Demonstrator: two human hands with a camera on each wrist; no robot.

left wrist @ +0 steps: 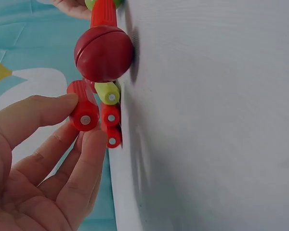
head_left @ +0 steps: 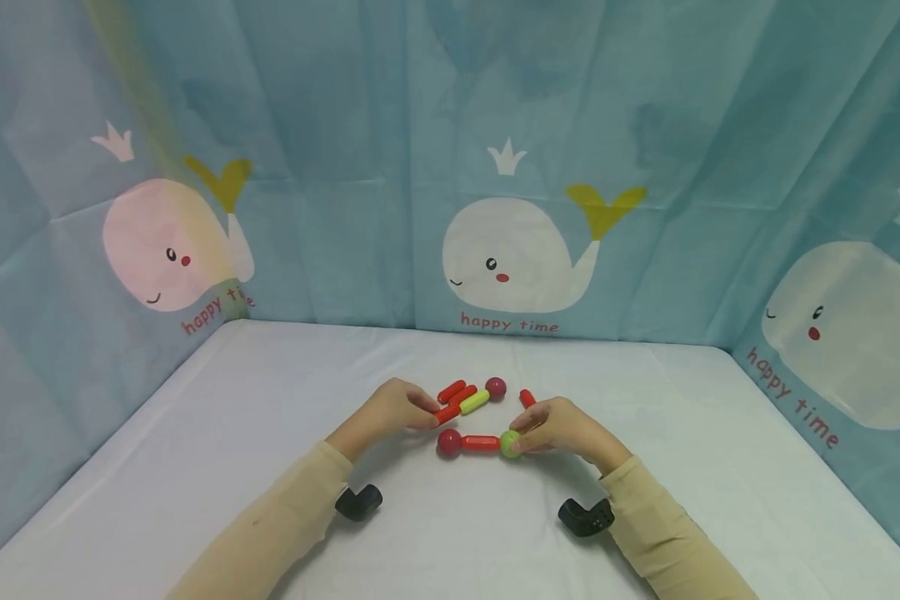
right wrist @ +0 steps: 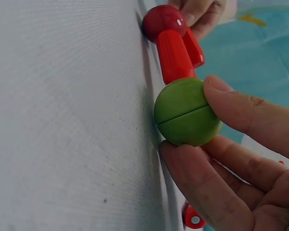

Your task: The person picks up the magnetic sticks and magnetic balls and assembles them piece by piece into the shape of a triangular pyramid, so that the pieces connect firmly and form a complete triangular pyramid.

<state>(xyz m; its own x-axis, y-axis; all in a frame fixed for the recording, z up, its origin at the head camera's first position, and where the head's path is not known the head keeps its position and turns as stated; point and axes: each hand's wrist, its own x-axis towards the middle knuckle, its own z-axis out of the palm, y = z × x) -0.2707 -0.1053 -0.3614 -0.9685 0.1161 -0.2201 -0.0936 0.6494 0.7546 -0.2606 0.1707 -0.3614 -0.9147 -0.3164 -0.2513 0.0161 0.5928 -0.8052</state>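
Observation:
My left hand [head_left: 399, 407] pinches a red magnetic rod [left wrist: 85, 107] between thumb and fingers, its round metal end facing the wrist camera. The right hand [head_left: 562, 427] holds a green ball [right wrist: 188, 113] between thumb and fingertips, down at the white table. From that ball a red rod [head_left: 482, 443] runs left to a dark red ball [head_left: 450, 442], the three in a line. The held rod is behind this line, apart from the dark red ball in the left wrist view.
Behind the hands lie two more red rods [head_left: 452, 390], a yellow-green rod [head_left: 475, 402] and another dark red ball [head_left: 496, 387]. A further red rod [head_left: 527, 398] is partly hidden behind the right hand. A blue whale-print curtain [head_left: 390, 250] borders the white table [head_left: 450, 533].

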